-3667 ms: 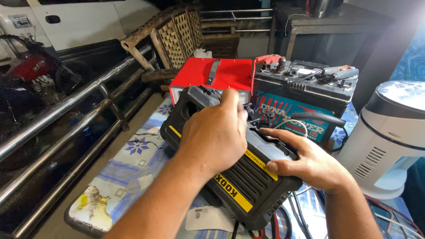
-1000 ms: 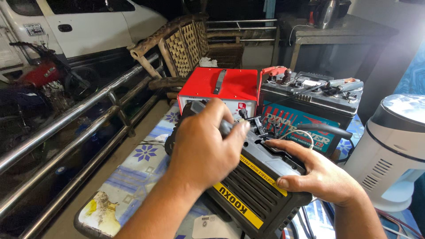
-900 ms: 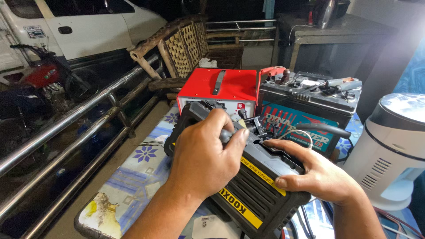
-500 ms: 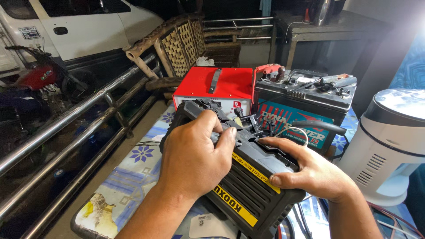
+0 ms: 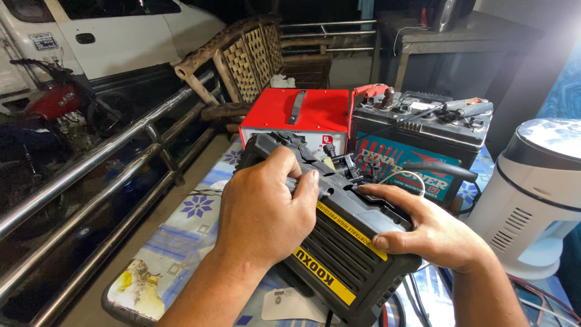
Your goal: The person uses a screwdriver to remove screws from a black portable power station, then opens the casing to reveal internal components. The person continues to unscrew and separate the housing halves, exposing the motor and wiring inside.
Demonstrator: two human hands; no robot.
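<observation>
A black machine housing with yellow stripes (image 5: 339, 266) lies tilted on the patterned table (image 5: 175, 242). My left hand (image 5: 263, 209) grips its upper left part, fingers curled over the top edge. On the right side, my right hand (image 5: 426, 233) rests on the housing's top, thumb along the edge and fingertips near the wires and small parts in the opened middle (image 5: 348, 169).
A red metal box with a handle (image 5: 299, 118) and a black car battery with tools on top (image 5: 417, 142) stand just behind. A white round appliance (image 5: 532, 194) is at right. Steel railing (image 5: 91, 163), a wicker chair (image 5: 254, 60), a motorcycle and white vehicle lie left.
My left hand has shifted slightly on the housing and curled its fingers over the top edge. The view has tilted a little; my right hand stays on the right side.
</observation>
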